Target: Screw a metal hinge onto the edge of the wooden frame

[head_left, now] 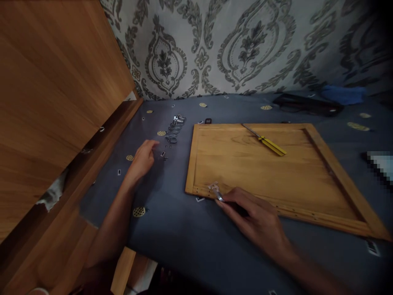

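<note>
My right hand pinches a small shiny metal hinge between thumb and fingers. The hinge is over the near left corner of a framed wooden panel, where small dark holes show in the frame. My left hand is over the cloth with its fingers reaching forward and nothing visible in them. Just beyond its fingertips are several small screws and a pile of metal hardware. A screwdriver with a yellow handle lies across the panel's far part.
Dark blue patterned cloth covers the surface. Large wooden boards rise at the left. A dark elongated object and a blue cloth lie at the back right, before a patterned curtain.
</note>
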Demonstrator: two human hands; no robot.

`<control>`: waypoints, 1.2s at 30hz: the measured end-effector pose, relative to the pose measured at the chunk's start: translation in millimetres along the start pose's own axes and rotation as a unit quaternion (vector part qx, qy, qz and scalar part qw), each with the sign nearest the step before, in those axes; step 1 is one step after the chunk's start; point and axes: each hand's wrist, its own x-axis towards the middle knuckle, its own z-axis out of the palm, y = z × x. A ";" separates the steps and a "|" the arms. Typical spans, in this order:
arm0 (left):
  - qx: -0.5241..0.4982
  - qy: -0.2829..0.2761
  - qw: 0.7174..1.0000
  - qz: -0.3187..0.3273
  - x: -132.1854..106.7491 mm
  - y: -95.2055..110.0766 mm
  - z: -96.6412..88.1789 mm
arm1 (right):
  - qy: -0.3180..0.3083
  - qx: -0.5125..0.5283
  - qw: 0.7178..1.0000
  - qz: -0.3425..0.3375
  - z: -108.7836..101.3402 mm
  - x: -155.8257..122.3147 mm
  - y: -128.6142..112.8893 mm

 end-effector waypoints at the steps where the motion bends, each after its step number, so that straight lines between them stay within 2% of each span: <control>1: 0.004 0.000 1.000 -0.004 0.8 -2.0 -1.5 | -0.001 -0.001 1.000 0.001 -0.2 -0.1 0.2; 4: 0.011 -0.009 1.000 -0.008 1.4 -2.3 -0.9 | 0.005 0.000 1.000 0.006 -0.5 -0.9 0.7; 6: 0.013 -0.002 1.000 -0.004 0.6 4.5 1.2 | 0.015 0.008 1.000 0.025 -0.7 -1.4 -0.1; 10: -0.005 0.014 1.000 0.022 -5.1 35.3 3.6 | 0.006 0.055 0.989 0.139 -0.4 -0.7 -5.8; 13: -0.055 -0.010 0.994 0.091 -13.6 65.1 3.5 | 0.012 0.142 0.955 0.260 3.9 -0.3 -11.0; 15: -0.084 -0.069 0.985 0.133 -21.3 82.4 2.1 | 0.015 0.210 0.922 0.324 9.5 -1.2 -13.9; 17: -0.111 -0.126 0.975 0.147 -30.4 94.7 -0.1 | 0.010 0.268 0.892 0.364 16.3 -2.8 -16.7; 22: -0.094 -0.242 0.947 0.190 -55.0 103.2 -3.4 | -0.009 0.360 0.839 0.409 32.6 -8.2 -25.7; 26: -0.058 -0.239 0.950 0.193 -69.4 99.5 1.7 | 0.000 0.384 0.813 0.437 39.1 -10.2 -32.1; 29: -0.052 -0.242 0.948 0.199 -73.6 96.0 7.9 | -0.004 0.391 0.815 0.428 41.3 -8.5 -34.8; 34: -0.059 -0.212 0.952 0.213 -74.1 90.5 18.1 | -0.007 0.356 0.859 0.368 44.5 -5.5 -37.0; 36: -0.069 -0.198 0.955 0.211 -74.8 88.8 21.6 | 0.001 0.343 0.865 0.367 45.2 -6.1 -37.3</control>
